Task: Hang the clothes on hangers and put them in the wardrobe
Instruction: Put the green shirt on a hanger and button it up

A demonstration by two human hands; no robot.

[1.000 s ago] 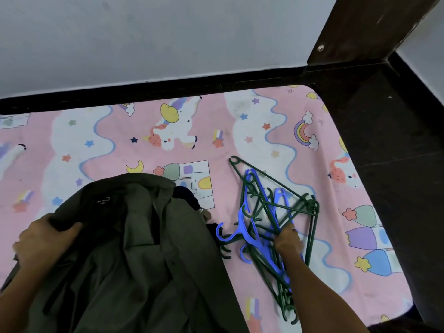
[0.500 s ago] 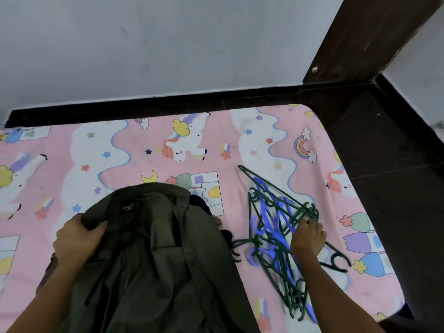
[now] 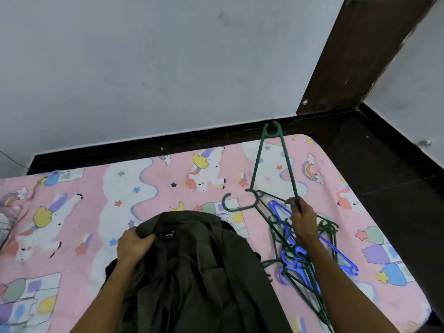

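An olive-green shirt (image 3: 199,267) lies open on the bed in front of me, its black neck label facing up. My left hand (image 3: 133,245) grips the shirt at the left of its collar. My right hand (image 3: 303,218) holds one green hanger (image 3: 258,164) by its bar, lifted off the bed with its hook curling toward the shirt. Beneath that hand lies a tangled pile of green and blue hangers (image 3: 302,255).
The bed wears a pink cartoon-print sheet (image 3: 72,212) with unicorns and rainbows. A grey wall stands behind it, above a black skirting strip. Dark floor (image 3: 389,169) runs along the bed's right edge, and a dark wooden door frame (image 3: 341,56) rises at the back right.
My right hand has pulled one green hanger up out of the pile and raised it. My left hand has stayed gripping the shirt's collar. The camera has tilted up.
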